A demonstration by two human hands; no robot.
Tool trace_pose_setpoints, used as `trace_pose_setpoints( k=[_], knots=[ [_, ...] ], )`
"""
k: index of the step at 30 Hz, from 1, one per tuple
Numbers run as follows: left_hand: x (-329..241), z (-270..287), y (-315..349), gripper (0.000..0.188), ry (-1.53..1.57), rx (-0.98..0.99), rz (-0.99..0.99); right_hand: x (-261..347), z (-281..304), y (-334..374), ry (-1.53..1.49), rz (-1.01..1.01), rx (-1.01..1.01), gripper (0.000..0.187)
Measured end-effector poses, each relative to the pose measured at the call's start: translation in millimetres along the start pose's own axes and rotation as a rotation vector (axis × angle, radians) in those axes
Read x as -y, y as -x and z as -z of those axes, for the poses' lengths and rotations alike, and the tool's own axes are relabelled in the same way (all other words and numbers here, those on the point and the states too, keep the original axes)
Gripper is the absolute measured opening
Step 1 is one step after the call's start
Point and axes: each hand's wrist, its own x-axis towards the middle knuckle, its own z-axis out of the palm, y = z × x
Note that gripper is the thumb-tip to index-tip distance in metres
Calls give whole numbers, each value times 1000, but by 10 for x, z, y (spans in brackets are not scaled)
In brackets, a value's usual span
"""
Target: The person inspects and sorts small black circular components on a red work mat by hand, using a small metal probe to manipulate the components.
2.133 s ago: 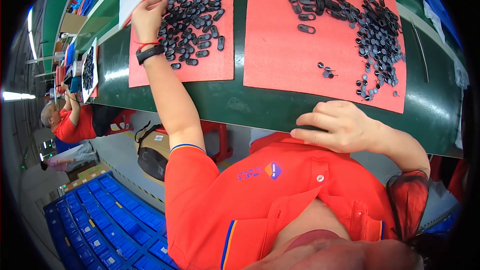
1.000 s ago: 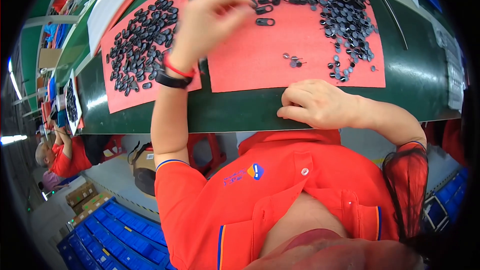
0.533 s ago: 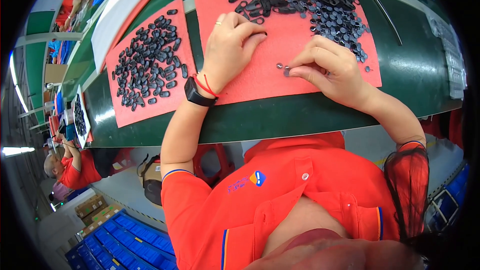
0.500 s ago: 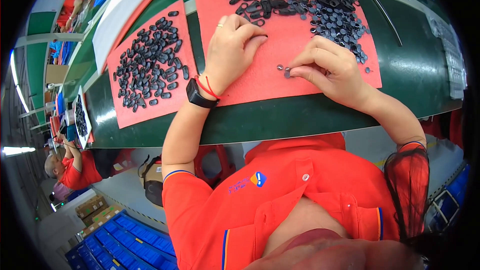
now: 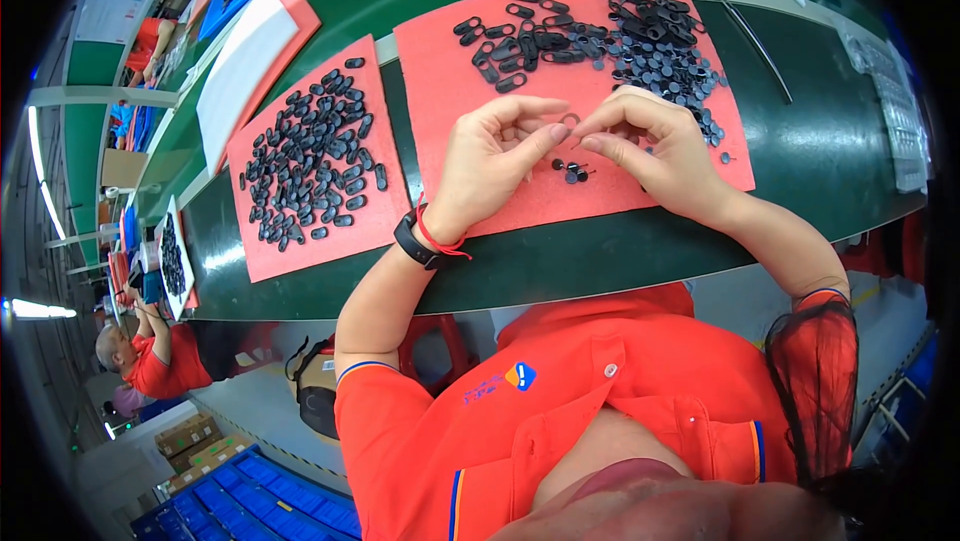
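Note:
My left hand (image 5: 492, 156) and my right hand (image 5: 660, 153) meet above a pink foam mat (image 5: 460, 71), thumbs and fingers pinched toward each other. A small ring-ended part (image 5: 570, 120) shows between the fingertips, seemingly held by the left hand; the fingers cover the rest of it. Whatever the right fingertips pinch is hidden. Just below them lie several small dark round discs with thin pins (image 5: 571, 175). Beyond the hands are a loose group of black oval parts with ring ends (image 5: 525, 46) and a heap of grey-black discs (image 5: 665, 71).
A second pink mat (image 5: 262, 259) at left carries many black oval pieces (image 5: 315, 156). Metal tweezers (image 5: 758, 51) and a clear plastic tray (image 5: 895, 116) lie at right on the green table (image 5: 540, 266). White and pink foam sheets (image 5: 245, 71) stand at far left. A co-worker (image 5: 165, 356) is further left.
My left hand has moved right, away from the black ring-ended parts, to meet my right hand. The right hand has shifted slightly off the nearby discs, and more of them now show. The view has tilted a little.

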Motion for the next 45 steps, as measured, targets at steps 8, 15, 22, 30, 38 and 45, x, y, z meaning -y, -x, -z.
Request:
trace_pose_setpoints(
  k=[8, 15, 22, 30, 38, 45],
  knots=[
    [53, 37, -31, 19, 95, 31, 69, -16, -20, -33, -49, -89, -64, 7],
    [22, 3, 11, 24, 162, 53, 90, -41, -15, -43, 32, -132, -60, 11],
    [47, 3, 23, 21, 201, 52, 108, -47, -18, -43, 86, -95, -55, 12],
    [61, -36, 43, 20, 185, 43, 104, -51, -32, -40, 98, -94, -56, 13],
    [75, -50, 51, 17, 153, 38, 95, -77, -68, -26, 146, -44, -87, 16],
    [57, -37, 62, 18, 167, 46, 78, 16, -34, -54, 123, -95, -44, 16]
  ],
)
